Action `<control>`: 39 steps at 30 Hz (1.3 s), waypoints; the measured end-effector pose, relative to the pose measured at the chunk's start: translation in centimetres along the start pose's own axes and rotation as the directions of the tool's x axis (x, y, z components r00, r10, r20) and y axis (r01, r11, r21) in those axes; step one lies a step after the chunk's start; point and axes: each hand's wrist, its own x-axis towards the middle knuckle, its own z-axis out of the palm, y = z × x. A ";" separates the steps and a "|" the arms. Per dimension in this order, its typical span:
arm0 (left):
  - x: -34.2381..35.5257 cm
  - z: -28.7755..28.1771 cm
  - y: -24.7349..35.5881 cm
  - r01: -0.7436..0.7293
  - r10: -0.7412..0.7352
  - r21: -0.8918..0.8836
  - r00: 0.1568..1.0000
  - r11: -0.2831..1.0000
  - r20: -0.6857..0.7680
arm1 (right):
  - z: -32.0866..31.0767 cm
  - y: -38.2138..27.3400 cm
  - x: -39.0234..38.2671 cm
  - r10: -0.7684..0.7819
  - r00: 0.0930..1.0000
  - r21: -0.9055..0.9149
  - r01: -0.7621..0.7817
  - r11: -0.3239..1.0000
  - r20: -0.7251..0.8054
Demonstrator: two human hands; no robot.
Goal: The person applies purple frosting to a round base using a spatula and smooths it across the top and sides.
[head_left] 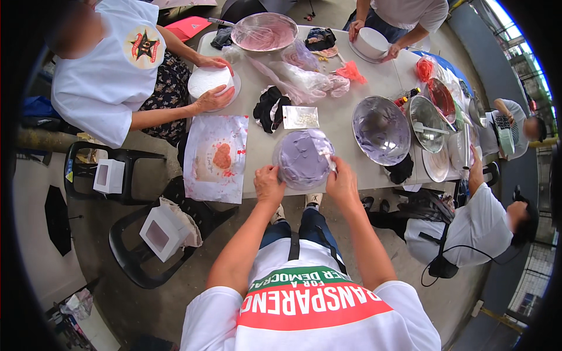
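Note:
A round cake (301,167) covered in lavender frosting stands at the table's near edge, in front of me. My left hand (270,185) is closed on the rim of its base at the left side; the fingertips are partly hidden. On the right, my right hand (342,180) grips a pale spatula (321,144), its frosting-smeared blade lying against the cake's top right. Ridges and swirls mark the frosting on top. Just behind the cake lies a small clear packet (300,117) of pale bits, beside a crumpled black cloth (270,110).
Right of the cake stands a steel bowl (381,130) smeared with lavender frosting, with another bowl (428,124) beside it. A stained paper sheet (215,158) lies left. Co-workers around the table hold white cakes (209,82). Chairs with white boxes (163,233) stand left behind me.

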 end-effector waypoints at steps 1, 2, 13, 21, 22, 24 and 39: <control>0.0 0.1 0.3 -0.001 0.001 0.002 1.000 1.000 0.001 | 0.2 0.4 0.9 0.013 1.000 -0.017 -0.013 1.000 0.005; 0.1 0.3 0.5 -0.006 0.006 0.017 1.000 1.000 -0.001 | 0.5 0.7 1.5 0.015 1.000 -0.016 -0.015 1.000 0.004; -0.2 0.2 0.8 0.012 -0.012 0.041 1.000 0.999 -0.020 | 0.3 -2.4 -3.8 -0.111 0.980 -0.014 0.115 0.993 0.167; -0.1 0.2 1.6 0.013 -0.013 0.051 1.000 0.999 -0.004 | 1.1 1.5 2.4 -0.096 0.995 -0.067 0.094 0.993 -0.028; -0.2 0.1 1.6 0.016 -0.016 0.054 1.000 0.998 -0.010 | 1.3 1.0 2.6 -0.103 0.994 -0.063 0.101 0.993 -0.027; -0.2 0.0 1.6 0.014 -0.014 0.076 1.000 0.997 -0.005 | 1.7 0.1 2.6 -0.046 0.997 -0.128 0.053 0.990 0.054; -0.2 1.1 1.1 0.012 -0.009 0.080 0.999 0.997 -0.047 | 0.2 -0.1 1.4 -0.092 0.994 -0.095 0.098 0.991 0.067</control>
